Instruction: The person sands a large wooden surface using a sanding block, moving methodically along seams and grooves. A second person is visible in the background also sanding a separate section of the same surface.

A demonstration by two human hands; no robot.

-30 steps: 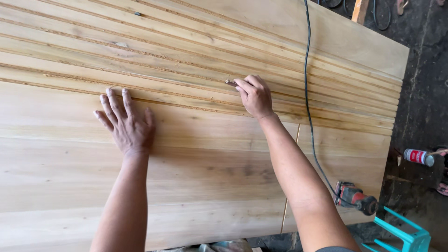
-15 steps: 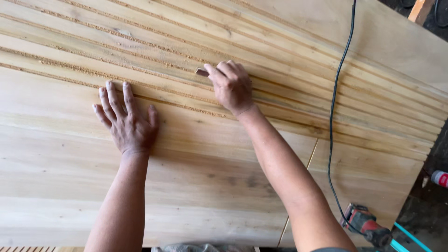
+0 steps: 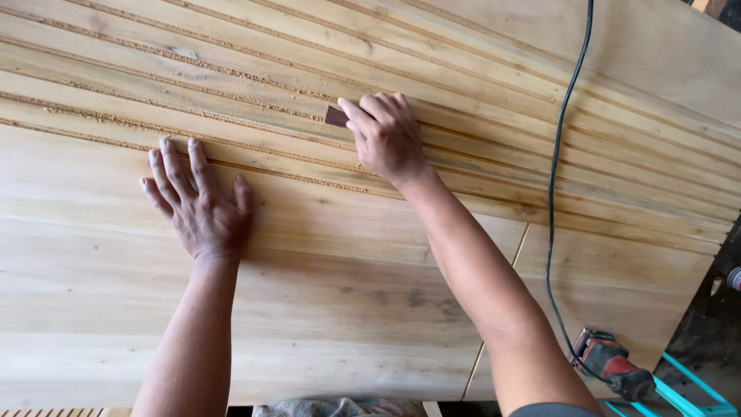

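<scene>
Right hand (image 3: 386,139) pinches a small brown block (image 3: 336,116), maybe sandpaper, against 1 groove in the panel (image 3: 347,309). Left hand (image 3: 199,205) lies flat and open, gripping nothing.

Two bare forearms are seen from above, with no sleeves, gloves, watch or rings worn on them. The left hand (image 3: 199,210) is shown uncovered from the wrist to the short-trimmed fingernails. The right hand (image 3: 386,139) is likewise left bare. At the bottom edge, near the right upper arm, a narrow strip of dark grey garment (image 3: 552,410) is glimpsed.
</scene>
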